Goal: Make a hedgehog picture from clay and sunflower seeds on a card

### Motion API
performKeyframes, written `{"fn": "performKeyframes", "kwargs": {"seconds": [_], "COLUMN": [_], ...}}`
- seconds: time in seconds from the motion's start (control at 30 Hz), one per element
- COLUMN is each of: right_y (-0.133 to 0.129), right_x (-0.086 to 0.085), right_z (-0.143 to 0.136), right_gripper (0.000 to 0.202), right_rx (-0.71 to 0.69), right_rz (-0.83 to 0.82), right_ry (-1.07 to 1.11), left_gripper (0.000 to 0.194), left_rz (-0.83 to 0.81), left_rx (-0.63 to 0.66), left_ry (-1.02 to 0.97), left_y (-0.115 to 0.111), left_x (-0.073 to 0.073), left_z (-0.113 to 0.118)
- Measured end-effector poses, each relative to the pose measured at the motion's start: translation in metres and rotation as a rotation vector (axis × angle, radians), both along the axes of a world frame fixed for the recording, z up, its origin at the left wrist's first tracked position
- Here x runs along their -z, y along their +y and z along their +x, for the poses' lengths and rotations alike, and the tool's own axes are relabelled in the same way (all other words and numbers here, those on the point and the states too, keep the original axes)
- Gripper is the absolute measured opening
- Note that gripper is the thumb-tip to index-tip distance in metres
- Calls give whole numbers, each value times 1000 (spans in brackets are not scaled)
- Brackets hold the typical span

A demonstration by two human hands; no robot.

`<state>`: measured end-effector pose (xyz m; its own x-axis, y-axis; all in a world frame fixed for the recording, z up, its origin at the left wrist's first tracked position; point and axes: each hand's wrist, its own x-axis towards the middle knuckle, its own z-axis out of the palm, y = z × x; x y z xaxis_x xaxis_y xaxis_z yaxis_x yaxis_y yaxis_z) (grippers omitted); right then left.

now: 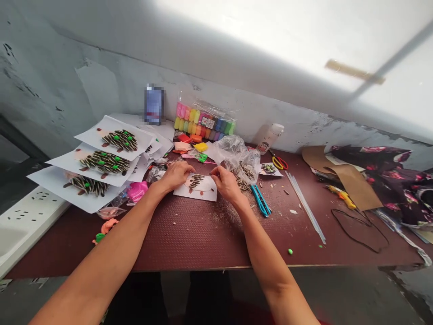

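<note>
A small white card (196, 194) lies on the table in front of me, with a hedgehog outline partly covered by striped sunflower seeds (196, 181) and brown clay dabs below. My left hand (177, 175) is at the card's upper left edge, its fingers closed together on it. At the right edge my right hand (226, 181) has thumb and forefinger pinched together; whatever is between them is too small to make out. Just beyond that hand, a clear plastic bag (232, 146) spills loose sunflower seeds (242, 184). A blue utility knife (260, 201) lies beside it.
Finished-looking hedgehog sheets (91, 160) are stacked at left near a power strip (27, 216). Coloured clay packs (203, 124) and a white bottle (270, 137) stand by the wall. Scissors (280, 163), glue sticks (306, 207) and a yellow glue gun (343, 197) lie rightward.
</note>
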<state>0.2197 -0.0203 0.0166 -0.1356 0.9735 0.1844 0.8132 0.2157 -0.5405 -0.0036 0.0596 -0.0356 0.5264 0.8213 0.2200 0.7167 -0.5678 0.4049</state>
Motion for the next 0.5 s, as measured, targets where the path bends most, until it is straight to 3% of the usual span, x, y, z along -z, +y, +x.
{"fn": "performKeyframes", "kwargs": {"seconds": [0.17, 0.5], "right_y": [-6, -3], "right_x": [-5, 4], "right_z": [-8, -17], "right_gripper": [15, 17], "right_rx": [-58, -42], "right_rz": [-37, -42], "right_ry": [-33, -122], "left_gripper": [35, 33], "left_rz": [17, 24], "left_rx": [-9, -14], "left_ry": [-6, -20], "left_y": [0, -2], "left_x": [1, 0], "left_z": [0, 0]}}
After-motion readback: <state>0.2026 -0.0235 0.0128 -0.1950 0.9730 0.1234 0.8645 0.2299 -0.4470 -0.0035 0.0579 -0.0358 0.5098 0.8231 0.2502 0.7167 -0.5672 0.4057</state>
